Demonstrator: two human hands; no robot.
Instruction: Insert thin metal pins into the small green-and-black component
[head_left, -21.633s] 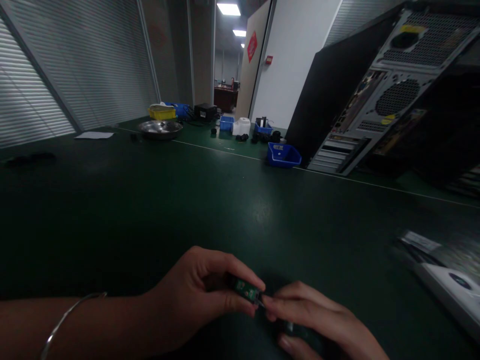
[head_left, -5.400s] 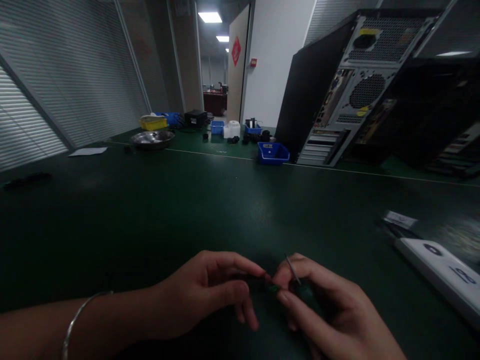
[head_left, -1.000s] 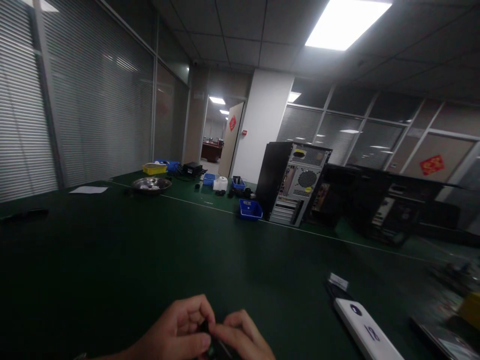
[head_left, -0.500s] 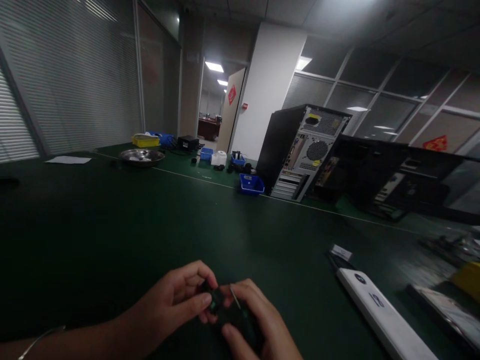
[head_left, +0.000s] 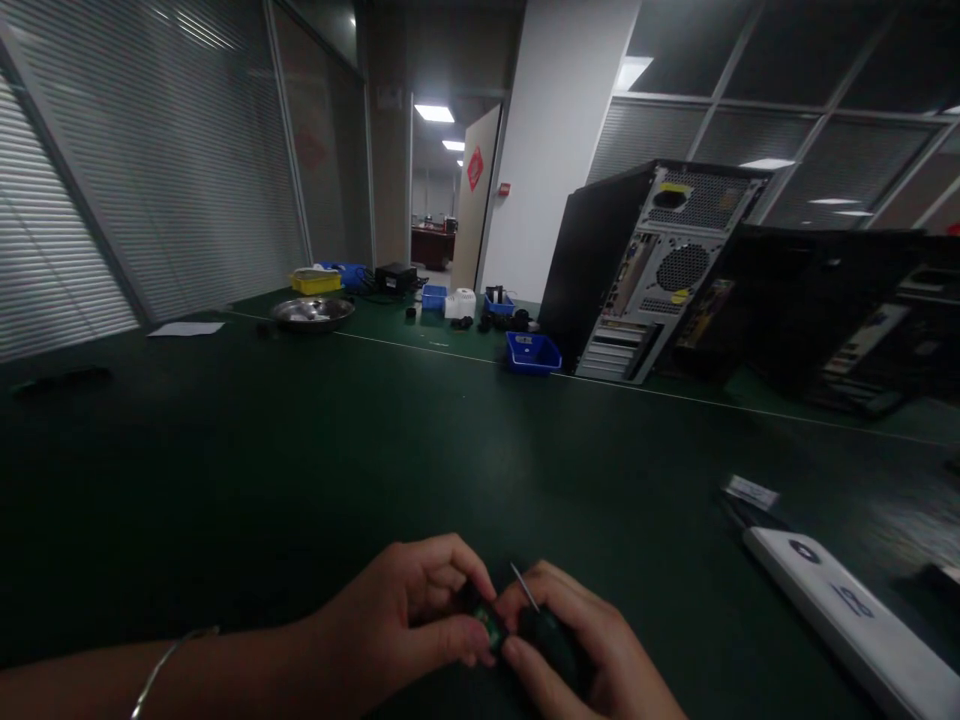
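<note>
Left hand (head_left: pixel 409 625), thin metal bangle on its wrist, pinches a small green circuit board (head_left: pixel 491 627) at the near table edge. Right hand (head_left: pixel 581 655) grips a slim metal-tipped tool (head_left: pixel 524 587) against it. Matte dark-green table (head_left: pixel 375 440); dim office.

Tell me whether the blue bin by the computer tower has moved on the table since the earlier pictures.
No. The blue bin sits just left of the computer tower, on the near side of the table's seam line, as before; only the camera shifted.
</note>
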